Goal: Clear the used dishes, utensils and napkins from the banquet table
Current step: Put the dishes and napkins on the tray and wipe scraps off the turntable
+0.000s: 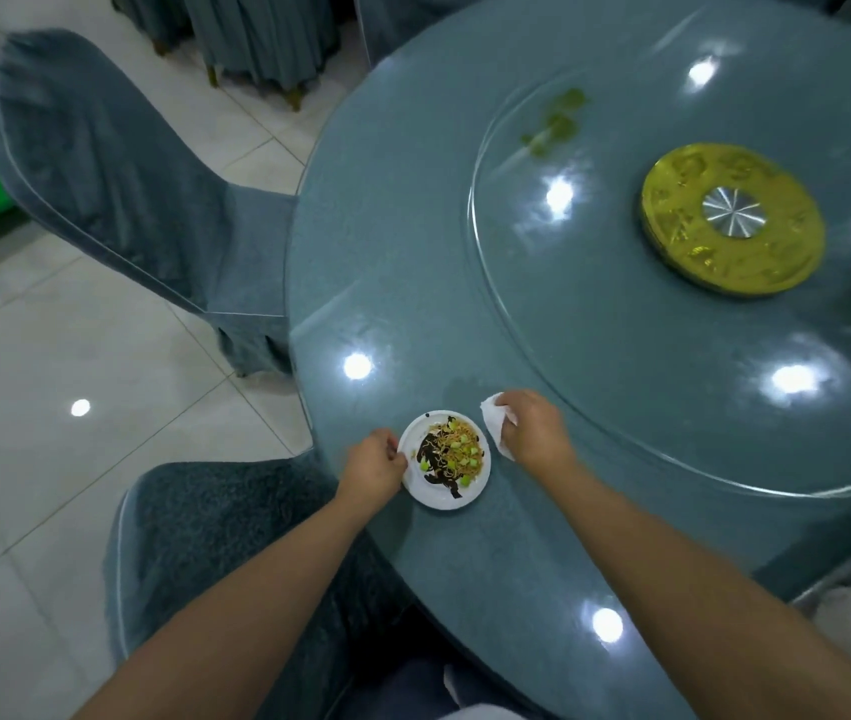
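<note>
Under my left hand (374, 462) fingers pinch the plate (445, 459) rim, right hand (529, 426) clutching the napkin (497, 423) beside it, so lift level, keep noodles aboard.

I have a single wide-angle view, worn on the head, looking forward and steeply down from above the near rim of the round table (465, 553). That rim curves through the lower middle of the frame, close below the lens; the tabletop stretches up and to the right, its far side cut by the frame edge. Left of the table the view takes in tiled floor (49, 356). Straight lines bow toward the borders. No second view overlaps it.
</note>
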Motion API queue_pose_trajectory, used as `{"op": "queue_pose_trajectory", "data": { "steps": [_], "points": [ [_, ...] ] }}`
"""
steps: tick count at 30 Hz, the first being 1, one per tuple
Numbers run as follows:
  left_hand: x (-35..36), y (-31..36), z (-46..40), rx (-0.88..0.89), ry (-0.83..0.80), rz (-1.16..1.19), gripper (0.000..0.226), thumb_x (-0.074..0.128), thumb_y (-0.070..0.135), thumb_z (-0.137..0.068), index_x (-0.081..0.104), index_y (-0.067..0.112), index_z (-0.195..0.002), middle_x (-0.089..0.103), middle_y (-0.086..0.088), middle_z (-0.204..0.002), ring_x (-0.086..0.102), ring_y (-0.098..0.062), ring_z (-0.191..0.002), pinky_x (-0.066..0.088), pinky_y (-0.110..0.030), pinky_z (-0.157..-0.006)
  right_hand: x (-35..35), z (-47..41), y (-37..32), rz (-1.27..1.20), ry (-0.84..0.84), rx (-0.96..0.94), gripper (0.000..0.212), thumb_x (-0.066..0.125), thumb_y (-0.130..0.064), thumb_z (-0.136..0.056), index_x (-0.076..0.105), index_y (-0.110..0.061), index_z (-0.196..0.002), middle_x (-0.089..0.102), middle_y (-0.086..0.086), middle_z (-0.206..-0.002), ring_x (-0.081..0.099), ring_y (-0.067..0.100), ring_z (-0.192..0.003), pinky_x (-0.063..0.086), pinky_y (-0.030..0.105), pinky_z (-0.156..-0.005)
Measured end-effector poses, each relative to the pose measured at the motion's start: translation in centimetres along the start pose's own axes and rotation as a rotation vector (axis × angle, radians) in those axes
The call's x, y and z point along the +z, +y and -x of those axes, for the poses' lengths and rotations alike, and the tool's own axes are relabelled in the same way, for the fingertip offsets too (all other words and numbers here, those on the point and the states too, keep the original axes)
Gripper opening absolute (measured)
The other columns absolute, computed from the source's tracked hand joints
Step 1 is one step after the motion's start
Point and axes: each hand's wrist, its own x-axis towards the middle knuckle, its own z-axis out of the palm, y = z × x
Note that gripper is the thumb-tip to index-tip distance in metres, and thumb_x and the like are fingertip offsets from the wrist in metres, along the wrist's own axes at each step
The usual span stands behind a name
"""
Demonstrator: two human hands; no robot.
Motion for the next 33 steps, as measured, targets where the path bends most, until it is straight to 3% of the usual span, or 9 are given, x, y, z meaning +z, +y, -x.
{"op": "queue_pose_trajectory", "data": {
  "steps": [4, 8, 12, 15, 21, 23, 27, 33],
  "points": [
    [1.1, 3.5, 1.2, 0.040, -0.045, 0.032, 0.002, 0.059, 0.011, -0.090, 0.059, 0.012, -0.092, 0.069, -0.009, -0.085, 0.068, -0.026, -0.077, 0.058, -0.039, -0.072, -2.8, 3.9, -0.3, -0.027, -0.023, -0.144, 0.030, 0.054, 0.000, -0.088, 0.073, -0.010, -0.109, 0.069, 0.008, -0.117, 0.063, 0.027, -0.107, 0.042, 0.025, -0.088],
    [1.9, 7.5, 2.9, 0.093, -0.081, 0.084, 0.006, 0.059, 0.010, -0.087, 0.059, 0.016, -0.086, 0.068, -0.007, -0.078, 0.067, -0.018, -0.063, 0.055, -0.024, -0.052, -6.0, 6.4, 1.4, -0.040, 0.010, -0.082, 0.029, 0.053, -0.004, -0.091, 0.071, -0.013, -0.111, 0.066, 0.005, -0.121, 0.059, 0.023, -0.113, 0.044, 0.030, -0.093],
    [3.2, 11.9, 4.9, 0.151, -0.131, 0.105, 0.007, 0.059, 0.008, -0.085, 0.062, 0.012, -0.091, 0.072, -0.012, -0.081, 0.071, -0.026, -0.068, 0.058, -0.029, -0.058, -9.8, 8.9, 3.9, 0.024, 0.010, -0.058, 0.029, 0.050, -0.012, -0.093, 0.067, -0.018, -0.117, 0.062, -0.001, -0.125, 0.055, 0.018, -0.116, 0.045, 0.031, -0.092],
    [5.2, 15.6, 6.8, 0.193, -0.173, 0.124, 0.008, 0.058, 0.005, -0.087, 0.060, 0.008, -0.094, 0.071, -0.016, -0.085, 0.068, -0.022, -0.060, 0.049, -0.017, -0.045, -12.5, 10.9, 6.7, 0.002, 0.093, 0.014, 0.030, 0.049, -0.013, -0.094, 0.067, -0.019, -0.118, 0.061, -0.001, -0.125, 0.055, 0.019, -0.115, 0.043, 0.028, -0.088],
    [11.3, 21.8, 11.2, 0.282, -0.282, 0.093, 0.009, 0.057, 0.000, -0.087, 0.060, 0.005, -0.093, 0.067, -0.009, -0.072, 0.061, -0.003, -0.047, 0.043, -0.009, -0.041, -17.2, 17.5, 13.3, -0.062, 0.328, 0.164, 0.032, 0.051, -0.012, -0.090, 0.069, -0.026, -0.112, 0.064, -0.006, -0.121, 0.058, 0.016, -0.108, 0.047, 0.028, -0.082],
    [13.6, 23.5, 12.9, 0.318, -0.313, 0.084, 0.009, 0.056, 0.000, -0.086, 0.060, 0.006, -0.089, 0.068, -0.010, -0.072, 0.064, -0.006, -0.049, 0.049, -0.015, -0.045, -18.6, 20.0, 15.9, -0.077, 0.400, 0.216, 0.031, 0.053, -0.011, -0.089, 0.069, -0.026, -0.111, 0.065, -0.006, -0.119, 0.058, 0.016, -0.107, 0.047, 0.028, -0.082],
    [18.2, 26.4, 16.2, 0.370, -0.375, 0.063, 0.010, 0.054, -0.001, -0.084, 0.059, 0.007, -0.087, 0.071, -0.021, -0.077, 0.068, -0.028, -0.063, 0.061, -0.043, -0.071, -21.2, 25.2, 20.9, -0.110, 0.506, 0.308, 0.030, 0.054, -0.010, -0.088, 0.070, -0.023, -0.110, 0.066, -0.004, -0.117, 0.059, 0.017, -0.109, 0.050, 0.034, -0.092],
    [24.2, 30.7, 20.9, 0.422, -0.440, 0.023, 0.009, 0.055, -0.001, -0.087, 0.060, 0.005, -0.091, 0.070, -0.016, -0.072, 0.069, -0.027, -0.061, 0.061, -0.048, -0.072, -23.4, 33.5, 28.0, -0.087, 0.585, 0.472, 0.028, 0.054, -0.012, -0.091, 0.072, -0.023, -0.109, 0.067, -0.005, -0.119, 0.060, 0.017, -0.111, 0.049, 0.029, -0.088]
  ]
}}
